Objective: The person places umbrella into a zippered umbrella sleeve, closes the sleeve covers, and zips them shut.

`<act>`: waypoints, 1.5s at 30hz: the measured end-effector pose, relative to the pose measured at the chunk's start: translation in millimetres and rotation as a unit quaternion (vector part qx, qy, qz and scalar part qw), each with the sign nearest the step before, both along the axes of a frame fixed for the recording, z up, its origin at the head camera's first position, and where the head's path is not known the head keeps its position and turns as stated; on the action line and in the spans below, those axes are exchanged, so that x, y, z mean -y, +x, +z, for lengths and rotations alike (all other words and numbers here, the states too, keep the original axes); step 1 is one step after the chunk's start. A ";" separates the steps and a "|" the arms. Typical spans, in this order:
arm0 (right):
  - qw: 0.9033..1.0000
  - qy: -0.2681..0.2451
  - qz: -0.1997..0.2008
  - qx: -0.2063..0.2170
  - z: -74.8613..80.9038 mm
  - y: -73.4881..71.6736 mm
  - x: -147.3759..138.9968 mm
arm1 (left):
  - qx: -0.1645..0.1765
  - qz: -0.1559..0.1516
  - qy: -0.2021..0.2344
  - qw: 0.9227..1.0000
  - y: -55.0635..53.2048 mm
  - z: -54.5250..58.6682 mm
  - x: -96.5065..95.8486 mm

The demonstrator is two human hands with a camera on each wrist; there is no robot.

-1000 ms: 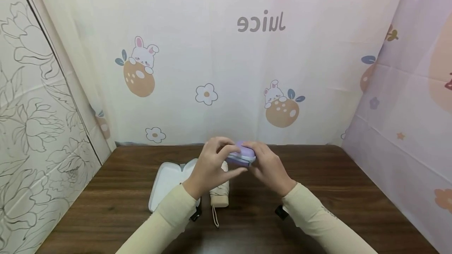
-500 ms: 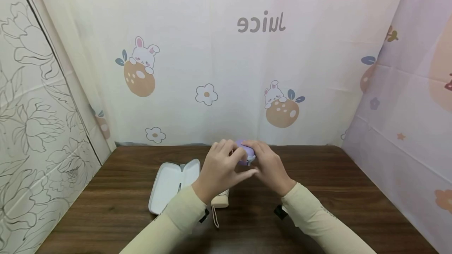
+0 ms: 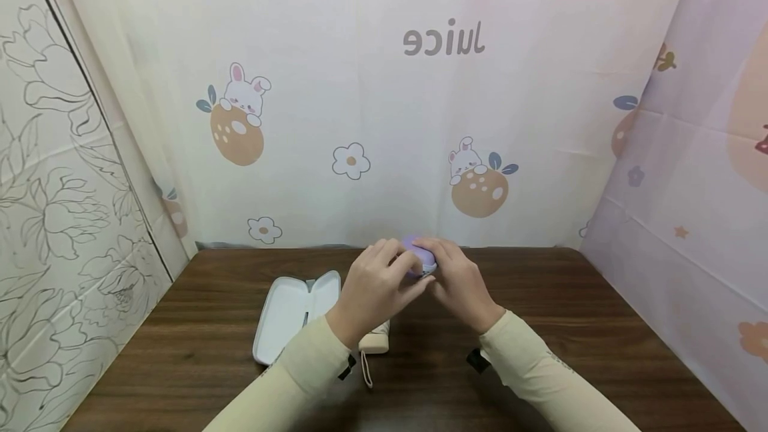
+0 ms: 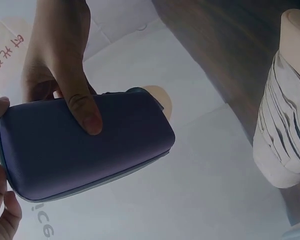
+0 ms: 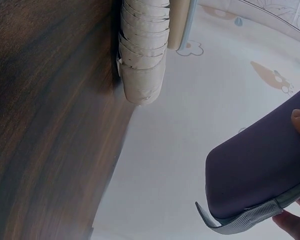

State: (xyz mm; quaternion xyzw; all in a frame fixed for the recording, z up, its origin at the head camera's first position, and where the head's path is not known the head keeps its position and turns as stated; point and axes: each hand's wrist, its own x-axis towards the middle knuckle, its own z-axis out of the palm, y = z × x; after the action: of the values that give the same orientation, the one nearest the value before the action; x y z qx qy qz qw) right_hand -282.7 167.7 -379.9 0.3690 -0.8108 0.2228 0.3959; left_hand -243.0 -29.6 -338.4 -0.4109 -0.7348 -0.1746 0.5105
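A purple zip case (image 3: 423, 257) with a pale zipper edge is held up between both hands, above the back of the table. My right hand (image 3: 465, 285) grips it, its thumb (image 4: 85, 112) lying across the flat purple side in the left wrist view. With curled fingers (image 4: 9, 215), my left hand (image 3: 378, 282) holds the case's end at the zipper edge, thumb and forefinger close together there. The zipper pull is hidden. A grey fabric strap (image 5: 245, 220) sticks out from one end in the right wrist view.
A folded cream umbrella (image 3: 375, 341) with a wrist loop (image 3: 366, 371) lies on the wooden table (image 3: 540, 325), partly behind my left hand. Left of it, a white case (image 3: 285, 315) lies unfolded with a thin dark item (image 3: 305, 319) inside. A printed curtain (image 3: 360, 85) hangs behind.
My left hand has moved right along the case toward my right hand, uncovering more of the white case. Its thumb has come up to the case's edge. The right hand stays nearly still.
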 end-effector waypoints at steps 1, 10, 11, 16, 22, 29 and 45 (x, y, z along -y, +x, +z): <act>1.000 0.000 0.000 0.000 0.1 0.0 -0.2 | 0.001 -0.006 0.002 1.000 0.2 -0.1 0.2; 1.000 -0.005 0.001 0.011 1.0 2.1 -1.6 | 0.011 -0.043 0.020 0.999 1.9 -0.6 0.2; 1.000 -0.006 0.001 0.012 1.1 2.2 -1.6 | 0.014 -0.047 0.022 0.999 2.2 -0.5 0.1; 1.000 -0.014 0.003 0.008 3.4 2.5 -1.3 | 0.026 -0.053 0.030 0.998 3.0 -0.2 -0.5; 1.000 -0.022 0.011 0.014 5.4 3.1 -1.6 | 0.035 -0.061 0.038 0.997 2.5 -0.8 0.8; 0.999 -0.031 0.019 0.019 6.1 3.3 -4.5 | 0.061 -0.077 0.064 0.993 1.5 -0.3 5.2; 0.999 -0.034 0.027 0.019 7.6 3.1 -8.7 | 0.116 -0.099 0.091 0.984 0.6 -1.4 12.3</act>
State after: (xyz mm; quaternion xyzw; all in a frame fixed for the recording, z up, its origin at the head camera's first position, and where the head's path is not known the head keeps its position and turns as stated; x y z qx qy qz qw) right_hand -279.5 176.4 -372.3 0.3723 -0.7999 0.2677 0.3871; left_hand -242.4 -41.9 -339.8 -0.4106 -0.7256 -0.3373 0.4372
